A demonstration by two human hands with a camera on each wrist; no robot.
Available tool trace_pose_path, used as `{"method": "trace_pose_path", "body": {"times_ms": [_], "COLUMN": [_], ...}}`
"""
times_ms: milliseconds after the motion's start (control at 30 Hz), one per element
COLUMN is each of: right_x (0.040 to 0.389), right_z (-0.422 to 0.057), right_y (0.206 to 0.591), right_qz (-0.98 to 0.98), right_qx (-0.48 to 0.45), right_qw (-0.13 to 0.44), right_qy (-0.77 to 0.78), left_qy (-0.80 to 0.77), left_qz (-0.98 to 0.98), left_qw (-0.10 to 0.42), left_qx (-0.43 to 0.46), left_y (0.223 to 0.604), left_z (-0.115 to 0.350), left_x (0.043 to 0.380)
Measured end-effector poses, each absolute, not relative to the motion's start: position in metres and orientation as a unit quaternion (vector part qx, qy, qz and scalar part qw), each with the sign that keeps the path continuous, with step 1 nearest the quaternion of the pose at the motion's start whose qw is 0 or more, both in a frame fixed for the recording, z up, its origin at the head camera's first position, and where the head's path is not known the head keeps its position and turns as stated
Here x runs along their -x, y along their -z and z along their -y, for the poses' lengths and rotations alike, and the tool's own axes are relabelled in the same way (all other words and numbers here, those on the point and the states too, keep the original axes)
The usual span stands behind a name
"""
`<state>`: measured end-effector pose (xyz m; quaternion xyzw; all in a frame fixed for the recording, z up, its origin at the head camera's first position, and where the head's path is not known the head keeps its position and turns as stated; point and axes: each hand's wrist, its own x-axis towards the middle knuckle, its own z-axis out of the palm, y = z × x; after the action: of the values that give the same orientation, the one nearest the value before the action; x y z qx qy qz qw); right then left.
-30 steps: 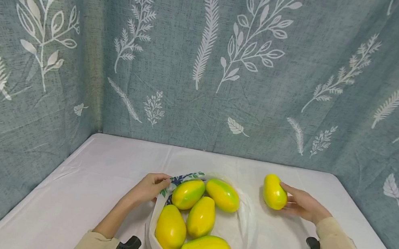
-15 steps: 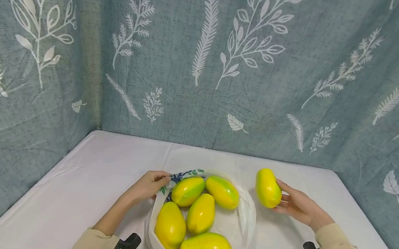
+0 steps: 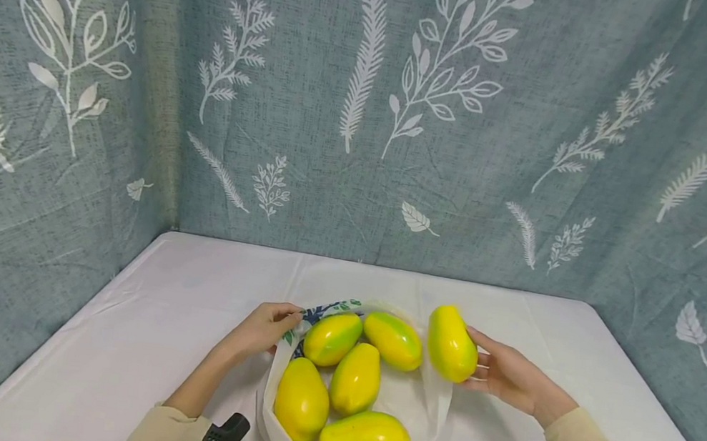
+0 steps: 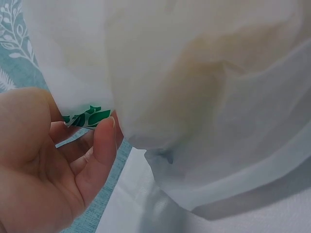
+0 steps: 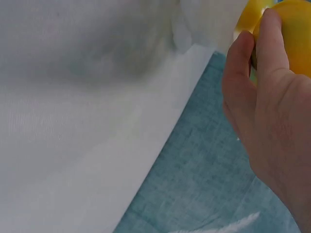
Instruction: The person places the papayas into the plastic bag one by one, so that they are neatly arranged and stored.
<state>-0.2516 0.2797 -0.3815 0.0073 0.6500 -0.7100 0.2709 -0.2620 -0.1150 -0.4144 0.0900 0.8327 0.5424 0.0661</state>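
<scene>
A white bag (image 3: pixel 406 398) stands wide-mouthed on the table, its far left rim printed with blue and green leaves. Several yellow-green papayas lie inside, among them one in the middle (image 3: pixel 356 380) and one at the front (image 3: pixel 366 438). My left hand (image 3: pixel 261 327) pinches the bag's left rim between thumb and fingers; the left wrist view shows the green print at the fingertips. In my right hand (image 3: pixel 506 372) another papaya (image 3: pixel 452 344) is gripped from its right side, overlapping the bag's right rim in the head view. The right wrist view shows this papaya (image 5: pixel 299 36) only partly, behind the fingers.
The white-covered table (image 3: pixel 212 270) extends around the bag on both sides. Blue-green curtains (image 3: pixel 314 101) with white leaf prints hang behind and at the sides. Black wrist devices (image 3: pixel 227 433) sit below both sleeves.
My right hand has carried its papaya leftward from the right side of the table to the bag's right rim. The left hand keeps its hold on the bag.
</scene>
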Motion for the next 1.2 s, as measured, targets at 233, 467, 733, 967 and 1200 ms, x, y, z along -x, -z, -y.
{"method": "trace_pose_path", "body": {"times_ms": [233, 467, 733, 967, 1200], "right_x": [0.239, 0.234, 0.229, 0.225, 0.225], "right_z": [-0.269, -0.265, -0.261, -0.251, -0.244], "right_y": [0.383, 0.389, 0.389, 0.386, 0.388], "right_qz": [-0.686, -0.712, -0.721, -0.729, -0.744], "right_qx": [-0.004, 0.019, 0.040, 0.057, 0.053], "right_qw": [0.278, 0.288, 0.313, 0.329, 0.340], "right_qy": [0.673, 0.640, 0.617, 0.597, 0.572], "left_qy": [-0.541, -0.539, -0.535, -0.534, -0.532], "left_qz": [-0.833, -0.835, -0.838, -0.839, -0.839], "left_qw": [0.067, 0.065, 0.064, 0.063, 0.062], "left_qx": [-0.096, -0.092, -0.091, -0.089, -0.092], "left_y": [0.413, 0.413, 0.413, 0.411, 0.412], "left_z": [0.116, 0.116, 0.116, 0.117, 0.117], "left_x": [0.262, 0.262, 0.262, 0.260, 0.260]}}
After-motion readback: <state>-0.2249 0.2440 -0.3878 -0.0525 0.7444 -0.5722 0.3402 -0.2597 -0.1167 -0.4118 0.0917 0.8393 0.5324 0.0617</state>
